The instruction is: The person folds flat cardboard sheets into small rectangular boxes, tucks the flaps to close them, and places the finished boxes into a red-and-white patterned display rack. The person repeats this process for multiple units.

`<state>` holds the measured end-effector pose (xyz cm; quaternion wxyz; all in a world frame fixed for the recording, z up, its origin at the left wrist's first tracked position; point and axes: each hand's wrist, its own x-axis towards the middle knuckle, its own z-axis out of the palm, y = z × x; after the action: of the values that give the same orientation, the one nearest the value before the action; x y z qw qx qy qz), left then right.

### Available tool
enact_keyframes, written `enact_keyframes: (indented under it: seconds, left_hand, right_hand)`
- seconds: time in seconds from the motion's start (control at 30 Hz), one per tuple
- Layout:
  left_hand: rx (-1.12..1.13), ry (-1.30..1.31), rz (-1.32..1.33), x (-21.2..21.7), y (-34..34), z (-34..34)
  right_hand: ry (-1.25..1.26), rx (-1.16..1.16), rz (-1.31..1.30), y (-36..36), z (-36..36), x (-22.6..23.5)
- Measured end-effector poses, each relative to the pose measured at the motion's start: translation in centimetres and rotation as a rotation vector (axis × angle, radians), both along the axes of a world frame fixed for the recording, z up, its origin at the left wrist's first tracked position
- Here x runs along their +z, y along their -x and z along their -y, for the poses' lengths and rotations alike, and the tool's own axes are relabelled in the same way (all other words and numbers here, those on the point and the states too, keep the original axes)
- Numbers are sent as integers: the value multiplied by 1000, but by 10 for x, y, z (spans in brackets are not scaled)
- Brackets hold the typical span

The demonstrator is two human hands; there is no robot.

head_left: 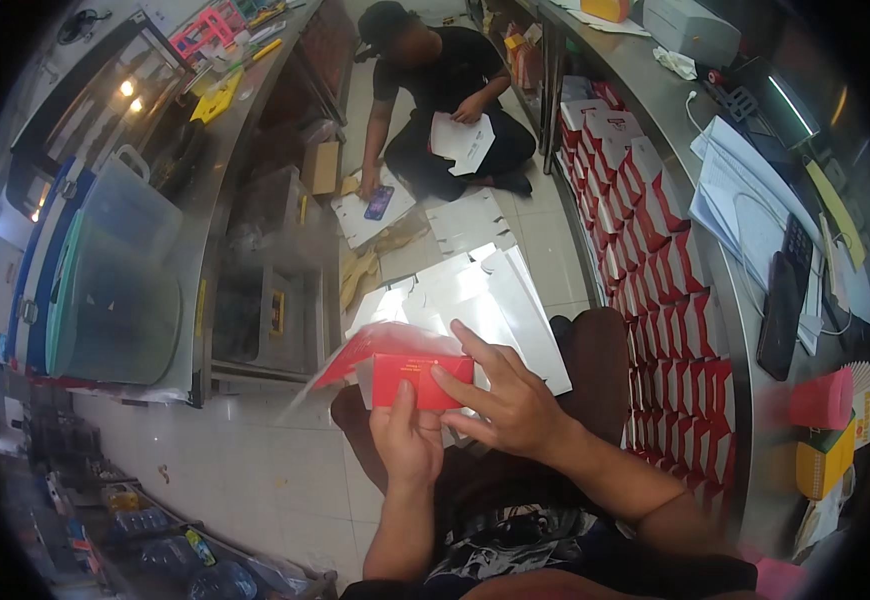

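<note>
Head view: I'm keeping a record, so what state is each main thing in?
Red box: held up
Left hand: closed on the red box
Right hand: fingers spread, touching the box
White sheets: flat, overlapping
Red-and-white boxes: stacked in rows
Purple phone: lying flat
Papers: loosely piled

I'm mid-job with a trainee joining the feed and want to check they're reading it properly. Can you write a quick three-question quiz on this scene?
1. Multiple choice: what colour is the upward-facing side of the small carton held in the left hand?
A) blue
B) red
C) green

2. True or false: the stacked red-and-white cartons are on the right side of the view.

3. Short answer: what device lies beside the right hand of the person seated on the floor?

Key:
1. B
2. True
3. A phone
</note>
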<state>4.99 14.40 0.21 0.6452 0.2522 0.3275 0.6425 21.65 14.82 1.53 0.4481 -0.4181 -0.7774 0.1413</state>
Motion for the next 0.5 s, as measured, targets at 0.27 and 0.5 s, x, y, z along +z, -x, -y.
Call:
enact_keyframes:
  seconds: [0.27,0.5]
  left_hand:
    - [-108,12,-25,-2,21,1]
    - [-115,102,6,-6,31,0]
  right_hand:
    - [-29,224,-165,-4,-19,-2]
    - [162,454,-157,-16,-22,5]
